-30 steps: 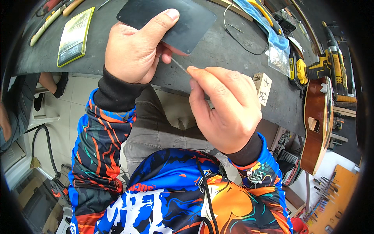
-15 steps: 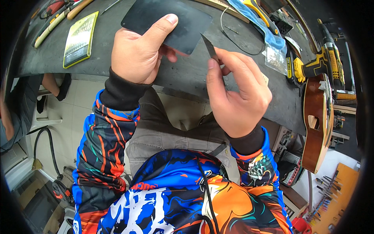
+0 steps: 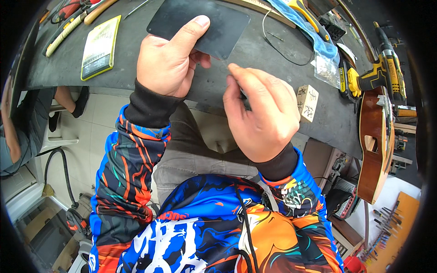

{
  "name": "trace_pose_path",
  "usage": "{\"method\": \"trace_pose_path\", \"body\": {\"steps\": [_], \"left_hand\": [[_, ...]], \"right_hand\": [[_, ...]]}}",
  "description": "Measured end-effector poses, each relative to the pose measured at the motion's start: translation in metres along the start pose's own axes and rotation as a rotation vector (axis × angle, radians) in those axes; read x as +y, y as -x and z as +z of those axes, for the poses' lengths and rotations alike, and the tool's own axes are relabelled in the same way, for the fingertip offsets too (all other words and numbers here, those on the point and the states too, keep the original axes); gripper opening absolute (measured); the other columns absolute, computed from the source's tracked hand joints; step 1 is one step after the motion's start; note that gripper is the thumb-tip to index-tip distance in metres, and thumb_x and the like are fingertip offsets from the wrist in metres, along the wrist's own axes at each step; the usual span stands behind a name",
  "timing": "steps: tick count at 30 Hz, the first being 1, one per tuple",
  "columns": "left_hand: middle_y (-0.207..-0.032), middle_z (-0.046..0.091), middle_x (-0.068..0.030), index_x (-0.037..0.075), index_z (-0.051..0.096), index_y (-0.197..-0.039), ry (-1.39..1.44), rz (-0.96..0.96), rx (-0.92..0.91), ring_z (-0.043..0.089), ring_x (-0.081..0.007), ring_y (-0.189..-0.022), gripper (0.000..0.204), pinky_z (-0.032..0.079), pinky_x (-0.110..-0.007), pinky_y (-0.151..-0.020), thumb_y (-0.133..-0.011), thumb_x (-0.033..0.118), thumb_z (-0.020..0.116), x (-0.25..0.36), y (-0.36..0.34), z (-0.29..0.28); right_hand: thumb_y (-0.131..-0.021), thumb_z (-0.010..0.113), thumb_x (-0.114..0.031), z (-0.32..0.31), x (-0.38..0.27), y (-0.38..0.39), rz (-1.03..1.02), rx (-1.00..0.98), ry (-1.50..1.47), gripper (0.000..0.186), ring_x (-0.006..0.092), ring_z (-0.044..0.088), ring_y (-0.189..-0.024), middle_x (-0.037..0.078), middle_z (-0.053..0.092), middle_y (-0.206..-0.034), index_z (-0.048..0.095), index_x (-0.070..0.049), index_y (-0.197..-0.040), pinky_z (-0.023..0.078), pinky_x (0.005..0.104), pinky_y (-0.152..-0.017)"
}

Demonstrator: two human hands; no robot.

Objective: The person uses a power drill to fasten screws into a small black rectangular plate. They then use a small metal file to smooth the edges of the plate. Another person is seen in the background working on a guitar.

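My left hand [image 3: 166, 63] is closed on a thin, dark, rectangular plate [image 3: 218, 27] with rounded corners and small holes near them. The thumb presses on its upper face and the fingers curl beneath. Just below the plate's near right corner, my right hand [image 3: 264, 104] is closed in a pinch. It holds a thin dark blade [image 3: 246, 103], of which only a sliver shows past the fingers; its tip is hidden. Right of that hand, a small pale wooden block [image 3: 308, 103] with dark markings lies on the dark bench [image 3: 200, 86].
A flat yellow-edged pack [image 3: 100, 48] and wrapped-handle tools [image 3: 66, 36] lie left. A thin cable [image 3: 284, 57], blue cloth [image 3: 325, 45], small clear bag [image 3: 327, 70] and yellow-black drill [image 3: 371, 75] are right. A guitar body [image 3: 371, 145] stands beyond the bench edge. Another person [image 3: 27, 123] sits far left.
My right hand has moved left and turned, bringing its fingertips near the plate's corner and hiding most of the blade. The wooden block has come into fuller view. My left hand still grips the plate.
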State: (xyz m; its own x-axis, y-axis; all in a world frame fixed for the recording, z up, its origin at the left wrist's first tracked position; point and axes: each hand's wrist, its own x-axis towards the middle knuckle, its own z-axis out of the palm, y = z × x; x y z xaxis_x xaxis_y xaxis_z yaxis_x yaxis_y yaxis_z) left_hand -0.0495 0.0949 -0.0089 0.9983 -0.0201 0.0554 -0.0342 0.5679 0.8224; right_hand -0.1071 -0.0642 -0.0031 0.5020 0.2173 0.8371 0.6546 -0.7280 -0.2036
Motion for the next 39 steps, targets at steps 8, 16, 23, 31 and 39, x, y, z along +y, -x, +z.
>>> {"method": "trace_pose_path", "body": {"steps": [8,16,23,31,39], "left_hand": [[-0.083,0.073,-0.0113,0.001,0.073,-0.093,-0.005,-0.013,-0.007,0.068,-0.0183,-0.067,0.016,0.047,-0.027,-0.054,-0.095,0.016,0.071,0.004,0.002,0.003],[-0.083,0.073,-0.0102,0.001,0.072,-0.092,0.087,-0.050,-0.055,0.068,-0.0174,-0.067,0.015,0.046,-0.026,-0.052,-0.094,0.015,0.071,0.003,0.000,-0.005],[-0.087,0.073,-0.0100,0.000,0.072,-0.097,0.086,-0.067,-0.001,0.069,-0.0189,-0.069,0.014,0.050,-0.028,-0.057,-0.094,0.014,0.071,0.004,0.002,-0.006],[-0.086,0.074,-0.0101,-0.003,0.070,-0.097,0.190,-0.087,-0.041,0.071,-0.0188,-0.070,0.018,0.056,-0.029,-0.061,-0.095,0.015,0.069,0.009,0.013,-0.001],[-0.104,0.069,-0.0077,0.005,0.053,-0.134,-0.034,-0.114,0.048,0.071,-0.0173,-0.090,0.051,0.058,-0.027,-0.064,-0.089,0.010,0.077,0.012,0.093,0.045]], "right_hand": [[-0.068,0.075,0.003,-0.002,-0.001,-0.002,-0.003,0.054,0.025,0.030,0.0183,0.066,-0.073,0.003,0.069,-0.085,0.073,-0.006,-0.096,0.048,0.0310,-0.068],[-0.069,0.076,0.001,0.005,0.002,-0.008,0.012,0.111,0.024,0.029,0.0179,0.067,-0.075,0.002,0.070,-0.086,0.073,-0.008,-0.097,0.048,0.0315,-0.071],[-0.068,0.078,0.003,0.003,-0.017,-0.006,0.012,0.021,-0.026,0.030,0.0191,0.067,-0.073,0.004,0.071,-0.085,0.075,-0.007,-0.095,0.049,0.0322,-0.070],[-0.076,0.079,0.006,-0.032,-0.024,-0.010,0.173,0.039,-0.074,0.023,0.0188,0.068,-0.075,0.011,0.073,-0.090,0.074,0.000,-0.097,0.052,0.0304,-0.073],[-0.088,0.073,0.001,-0.099,-0.024,0.012,0.938,-0.003,-1.006,0.011,0.0108,0.064,-0.084,0.009,0.070,-0.103,0.071,0.004,-0.099,0.052,0.0261,-0.075]]}}
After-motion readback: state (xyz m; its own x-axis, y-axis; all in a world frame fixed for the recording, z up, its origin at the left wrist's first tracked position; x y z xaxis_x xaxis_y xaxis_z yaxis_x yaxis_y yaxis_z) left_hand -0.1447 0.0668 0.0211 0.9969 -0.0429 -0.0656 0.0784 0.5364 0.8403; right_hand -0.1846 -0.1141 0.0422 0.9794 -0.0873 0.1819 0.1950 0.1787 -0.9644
